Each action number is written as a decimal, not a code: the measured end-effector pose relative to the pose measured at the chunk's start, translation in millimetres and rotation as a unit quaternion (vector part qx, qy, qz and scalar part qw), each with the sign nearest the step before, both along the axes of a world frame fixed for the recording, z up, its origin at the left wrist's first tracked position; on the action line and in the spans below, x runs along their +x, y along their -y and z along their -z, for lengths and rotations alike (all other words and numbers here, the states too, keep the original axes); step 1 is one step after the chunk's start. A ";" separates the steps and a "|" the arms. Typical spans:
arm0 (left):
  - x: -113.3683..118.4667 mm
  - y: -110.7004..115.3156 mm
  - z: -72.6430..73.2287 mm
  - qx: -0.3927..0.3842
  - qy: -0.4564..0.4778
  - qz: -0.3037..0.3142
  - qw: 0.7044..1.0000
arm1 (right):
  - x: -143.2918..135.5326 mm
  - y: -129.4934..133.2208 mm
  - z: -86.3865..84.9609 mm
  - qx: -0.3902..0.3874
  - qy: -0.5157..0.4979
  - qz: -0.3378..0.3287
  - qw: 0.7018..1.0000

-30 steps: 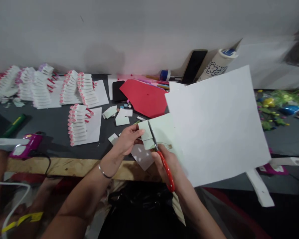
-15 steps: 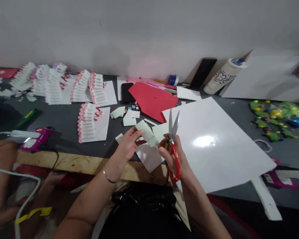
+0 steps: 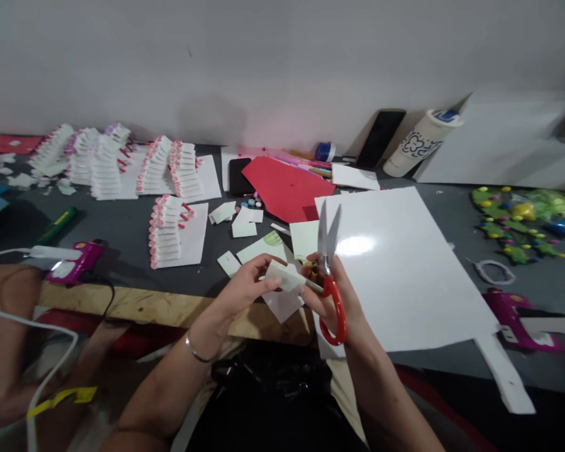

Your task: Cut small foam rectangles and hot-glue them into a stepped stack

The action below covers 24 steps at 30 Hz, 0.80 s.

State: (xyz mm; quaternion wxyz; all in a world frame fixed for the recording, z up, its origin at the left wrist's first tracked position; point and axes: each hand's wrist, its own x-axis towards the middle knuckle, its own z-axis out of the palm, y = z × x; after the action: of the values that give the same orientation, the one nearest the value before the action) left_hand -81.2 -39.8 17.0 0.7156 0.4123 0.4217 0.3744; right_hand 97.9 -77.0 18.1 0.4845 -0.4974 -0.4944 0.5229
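The big white sheet [image 3: 395, 270] is lying on the dark table beside the right hand [image 3: 327, 295], which is gripping red-handled scissors [image 3: 334, 307] with spread blades, while the left hand [image 3: 250, 285] is pinching a small pale paper piece [image 3: 285, 276] between both hands.

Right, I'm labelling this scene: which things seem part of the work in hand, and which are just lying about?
Seemingly in use:
- red-handled scissors, blades open, in the right hand
- pale paper piece, in the left hand's fingers
- probably the loose cut pieces nearby

Seemingly just lying about:
- green marker
- patterned tumbler
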 end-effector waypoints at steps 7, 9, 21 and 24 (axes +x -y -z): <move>-9.2 1.4 -5.2 0.001 -0.050 -0.006 0.999 | 3.0 6.4 0.0 0.018 0.024 -0.024 0.999; -8.8 4.5 -7.0 -0.020 -0.003 -0.085 0.996 | 7.9 16.8 1.4 0.021 0.034 -0.037 0.999; 2.4 20.3 -14.6 -0.019 0.112 -0.255 0.960 | -4.5 58.5 3.2 -0.013 0.092 -0.174 0.980; 4.2 23.2 -14.8 -0.022 0.108 -0.246 0.963 | -6.7 55.8 6.5 -0.024 0.106 -0.159 0.981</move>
State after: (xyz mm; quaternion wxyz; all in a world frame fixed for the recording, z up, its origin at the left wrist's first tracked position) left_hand -77.0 -63.0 31.7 0.6514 0.2371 0.4387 0.5719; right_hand 91.2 -132.8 11.7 0.3282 -0.4762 -0.6033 0.5492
